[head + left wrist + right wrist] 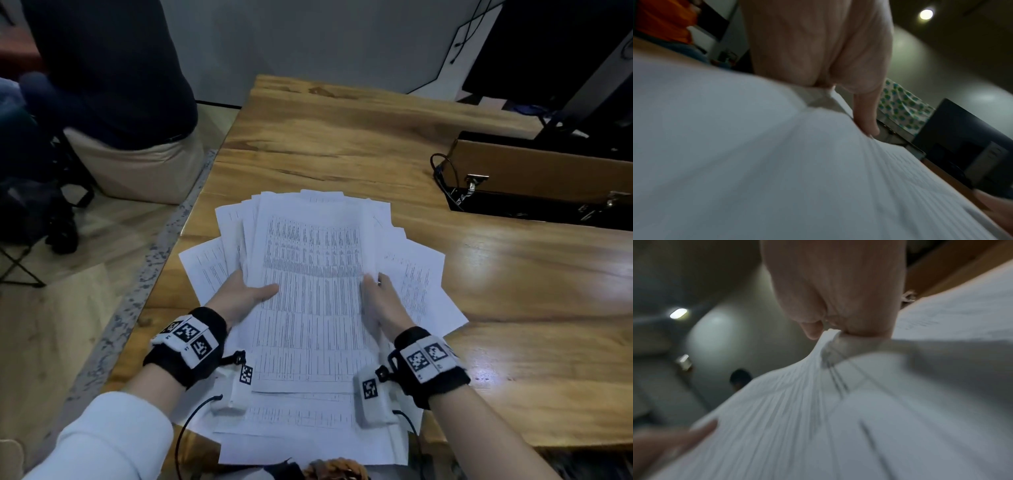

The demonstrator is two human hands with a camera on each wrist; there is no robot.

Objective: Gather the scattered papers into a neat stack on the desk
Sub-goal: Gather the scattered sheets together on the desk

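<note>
A loose sheaf of white printed papers (310, 284) is held just above the near edge of the wooden tabletop (342, 137), with more sheets fanned out flat beneath it toward 10, 12 and 2 o'clock. The sheets are thin, rectangular and covered with fine rows and columns of dark print; their corners are staggered rather than squared.

The left hand (241, 296) is set at the 9 o'clock edge of the sheaf, its thumb laid over the top sheet and its fingers tucked out of sight below. In the left wrist view the thumb of that hand (865, 113) is seen pressed onto the paper (777, 162), so the grip is closed on the papers. The right hand (383, 301) is placed at the 3 o'clock edge, and in the right wrist view the hand (838, 288) is shown pinching a bent-up fold of the paper (818, 402) between thumb and fingers, so this grip too is closed on the papers.

The tabletop is of glossy, warm-toned timber with dark grain streaks. At 2 o'clock an open cardboard box (534, 174) with metal clasps is seen, a black cable (442, 164) looped at its left end. Black bands with square black-and-white markers are worn on both wrists.
</note>
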